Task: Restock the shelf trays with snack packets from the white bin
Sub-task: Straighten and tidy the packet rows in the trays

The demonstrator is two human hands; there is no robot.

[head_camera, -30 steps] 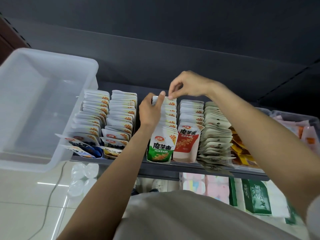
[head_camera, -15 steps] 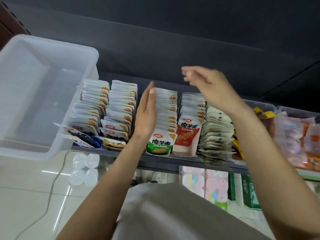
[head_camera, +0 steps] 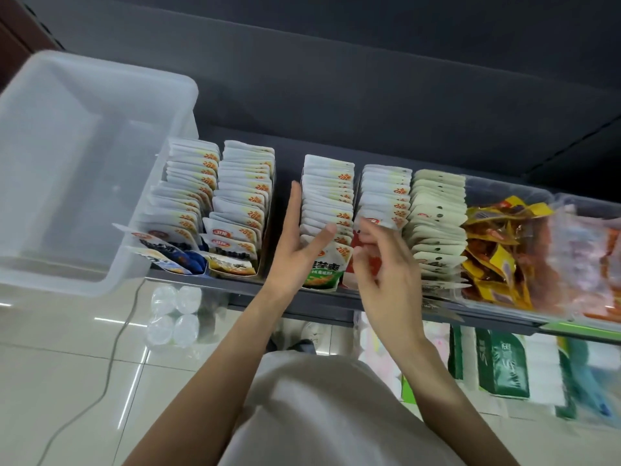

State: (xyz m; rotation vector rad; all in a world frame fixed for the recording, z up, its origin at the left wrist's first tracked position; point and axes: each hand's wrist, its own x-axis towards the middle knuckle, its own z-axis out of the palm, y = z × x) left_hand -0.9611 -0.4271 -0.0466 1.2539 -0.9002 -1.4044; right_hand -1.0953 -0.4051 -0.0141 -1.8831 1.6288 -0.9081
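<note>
Dark shelf point(head_camera: 336, 95) above tiled floor | white bin point(head_camera: 84, 169) at shelf's left end, beside packet rows | left hand point(head_camera: 295, 243) fingers straight, flat against green-packet row point(head_camera: 327, 210) | right hand point(head_camera: 379, 260) fingers loosely curled, blurred, over red-packet row point(head_camera: 384, 193), holding nothing visible

This is a shop aisle. A dark metal shelf point(head_camera: 336, 301) carries many identical snack packets point(head_camera: 327, 196) filed upright in neat rows, beside clear tubs of loose yellow wrapped sweets point(head_camera: 497, 250). Lower shelves show packaged tissue packs point(head_camera: 504, 364), bottled water point(head_camera: 174, 317) stands on the glossy tiled floor point(head_camera: 67, 381), and a white bin point(head_camera: 84, 163) rests at the shelf's end.
</note>
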